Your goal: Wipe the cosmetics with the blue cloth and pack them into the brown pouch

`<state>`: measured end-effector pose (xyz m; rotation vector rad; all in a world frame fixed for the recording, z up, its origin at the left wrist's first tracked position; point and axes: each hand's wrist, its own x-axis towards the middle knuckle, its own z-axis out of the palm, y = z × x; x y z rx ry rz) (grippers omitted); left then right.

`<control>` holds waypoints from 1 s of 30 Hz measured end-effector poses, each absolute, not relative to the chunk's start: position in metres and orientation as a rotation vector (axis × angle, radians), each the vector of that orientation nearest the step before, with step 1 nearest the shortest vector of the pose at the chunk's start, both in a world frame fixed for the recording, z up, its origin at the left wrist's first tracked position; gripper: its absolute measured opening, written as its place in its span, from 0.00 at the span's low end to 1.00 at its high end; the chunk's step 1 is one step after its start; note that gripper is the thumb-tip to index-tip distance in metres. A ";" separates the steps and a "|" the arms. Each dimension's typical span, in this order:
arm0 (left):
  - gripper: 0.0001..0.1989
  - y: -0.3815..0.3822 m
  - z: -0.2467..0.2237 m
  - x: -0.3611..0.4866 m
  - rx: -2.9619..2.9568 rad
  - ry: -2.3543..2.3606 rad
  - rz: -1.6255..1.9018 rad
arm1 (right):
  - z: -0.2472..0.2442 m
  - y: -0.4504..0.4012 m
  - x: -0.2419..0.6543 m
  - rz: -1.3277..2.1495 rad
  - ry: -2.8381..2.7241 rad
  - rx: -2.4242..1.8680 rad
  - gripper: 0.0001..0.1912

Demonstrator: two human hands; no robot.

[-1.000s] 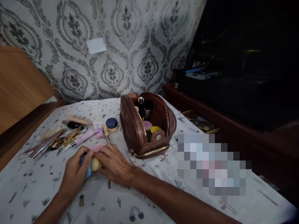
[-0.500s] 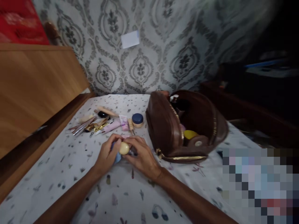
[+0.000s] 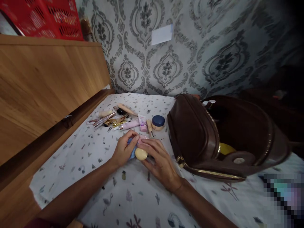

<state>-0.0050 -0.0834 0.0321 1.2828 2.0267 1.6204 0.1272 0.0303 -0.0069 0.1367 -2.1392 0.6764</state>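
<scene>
My left hand (image 3: pixel 125 148) is closed on a small blue item (image 3: pixel 132 152) near the middle of the patterned sheet. Close against it, my right hand (image 3: pixel 159 160) has its fingers wrapped round a pale yellow oval item (image 3: pixel 141 154). Something pink (image 3: pixel 142 139) shows between the fingertips of both hands. Just beyond them lie a pink and white tube (image 3: pixel 142 123), a blue-lidded jar (image 3: pixel 158 122) and a pile of cosmetics with a lilac tube (image 3: pixel 129 124).
An open brown bag (image 3: pixel 190 126) stands to the right, a yellow item (image 3: pixel 226 148) inside. A wooden cabinet (image 3: pixel 52 76) bearing a red basket (image 3: pixel 64 19) borders the left. Patterned wall (image 3: pixel 166 68) behind; a blurred-out object lies at the right edge.
The view has turned left and come nearer the bag. The hands remain together, and the yellow oval item now sits lower against the right hand's fingers, with more of the pink item showing.
</scene>
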 end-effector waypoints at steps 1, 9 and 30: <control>0.13 -0.083 0.032 -0.006 1.265 2.019 1.625 | -0.005 0.029 0.128 0.661 -2.139 0.113 0.25; 0.22 -0.081 0.032 -0.007 1.201 1.907 1.593 | -0.003 0.029 0.129 0.888 -2.073 0.061 0.16; 0.26 -0.087 0.029 -0.003 1.011 1.967 1.593 | -0.006 0.024 0.129 0.994 -2.093 0.048 0.17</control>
